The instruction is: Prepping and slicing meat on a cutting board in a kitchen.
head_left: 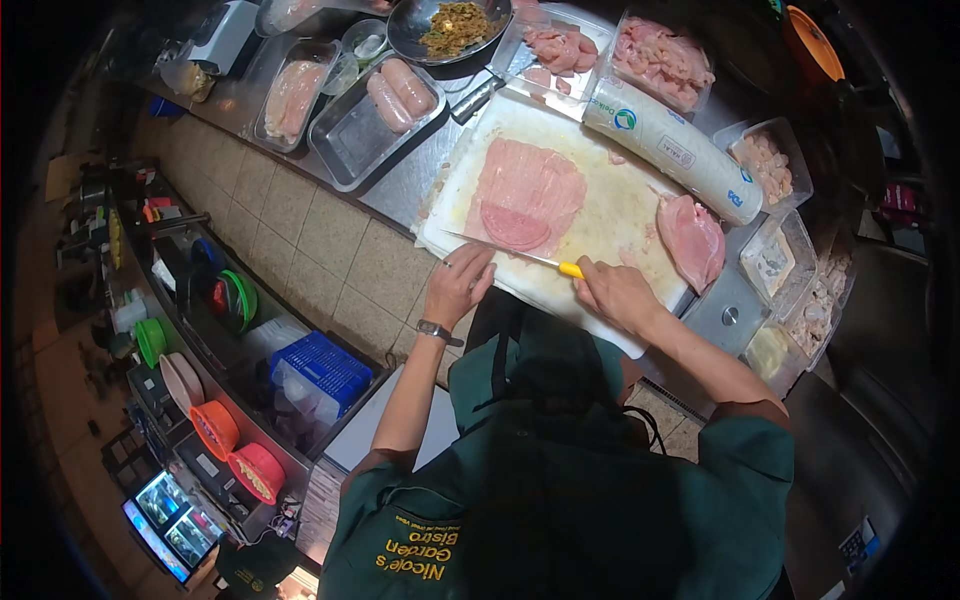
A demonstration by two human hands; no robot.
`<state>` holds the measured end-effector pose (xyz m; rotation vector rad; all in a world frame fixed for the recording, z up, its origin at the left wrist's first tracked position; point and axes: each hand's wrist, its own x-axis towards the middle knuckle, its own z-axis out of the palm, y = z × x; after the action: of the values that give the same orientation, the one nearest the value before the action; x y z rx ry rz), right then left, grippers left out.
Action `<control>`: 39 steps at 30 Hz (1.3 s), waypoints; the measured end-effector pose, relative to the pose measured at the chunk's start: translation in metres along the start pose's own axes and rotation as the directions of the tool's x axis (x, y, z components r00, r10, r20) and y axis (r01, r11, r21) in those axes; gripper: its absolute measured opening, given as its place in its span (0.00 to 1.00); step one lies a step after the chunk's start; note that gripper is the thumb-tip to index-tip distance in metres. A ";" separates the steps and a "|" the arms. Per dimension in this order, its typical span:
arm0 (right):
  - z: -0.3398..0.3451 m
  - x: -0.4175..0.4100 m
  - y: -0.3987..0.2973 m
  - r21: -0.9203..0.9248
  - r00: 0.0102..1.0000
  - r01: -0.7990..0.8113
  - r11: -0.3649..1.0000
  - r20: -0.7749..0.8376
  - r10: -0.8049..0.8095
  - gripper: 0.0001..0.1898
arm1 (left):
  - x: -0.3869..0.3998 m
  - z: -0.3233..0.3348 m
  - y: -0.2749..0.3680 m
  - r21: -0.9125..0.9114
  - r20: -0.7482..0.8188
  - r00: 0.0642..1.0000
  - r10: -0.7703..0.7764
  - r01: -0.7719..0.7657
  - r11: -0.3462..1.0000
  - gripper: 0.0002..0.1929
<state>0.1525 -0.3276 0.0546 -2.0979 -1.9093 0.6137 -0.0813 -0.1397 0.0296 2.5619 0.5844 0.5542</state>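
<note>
My right hand (615, 294) grips the yellow handle of a knife (571, 269). Its blade lies low along the near edge of a flattened sheet of raw meat, likely chicken (532, 176). On the sheet's near part rests a round pink slice, apparently ham (514, 226). My left hand (456, 281), with a ring and a wristwatch, is at the near left edge of the white cutting board (622, 195), its fingertips close to the blade. It appears to hold nothing. A whole raw chicken breast (691, 244) lies at the board's right side.
A printed plastic film roll (671, 154) lies across the board's far right edge. Beyond are tubs of raw chicken (660, 64), a bowl of brown filling (459, 30) and a cleaver handle (478, 99). At left, a metal tray (352, 146) holds two wrapped rolls (401, 94).
</note>
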 end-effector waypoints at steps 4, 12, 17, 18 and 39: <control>0.009 0.007 -0.011 0.016 0.999 -0.034 0.999 0.006 0.034 0.13 | 0.001 -0.003 -0.001 0.005 0.019 1.000 0.003 -0.003 1.000 0.13; 0.004 -0.005 -0.009 0.027 0.999 -0.053 0.998 0.005 0.053 0.13 | 0.001 -0.006 -0.002 0.012 0.023 1.000 -0.014 0.013 1.000 0.13; 0.008 0.006 -0.015 0.026 0.998 -0.069 0.997 0.015 0.068 0.13 | 0.001 -0.004 -0.003 -0.010 0.020 1.000 -0.001 0.001 1.000 0.12; 0.012 0.012 -0.019 -0.002 0.998 -0.066 0.998 0.008 0.066 0.13 | 0.002 -0.005 -0.003 -0.012 0.021 1.000 -0.001 0.001 1.000 0.12; 0.021 0.025 -0.027 0.018 0.998 -0.051 0.999 -0.047 0.052 0.14 | -0.012 0.003 0.017 -0.066 -0.077 0.989 -0.130 0.125 0.990 0.13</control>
<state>0.1210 -0.3014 0.0445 -2.1376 -1.8242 0.5825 -0.0842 -0.1602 0.0325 2.4339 0.7415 0.6234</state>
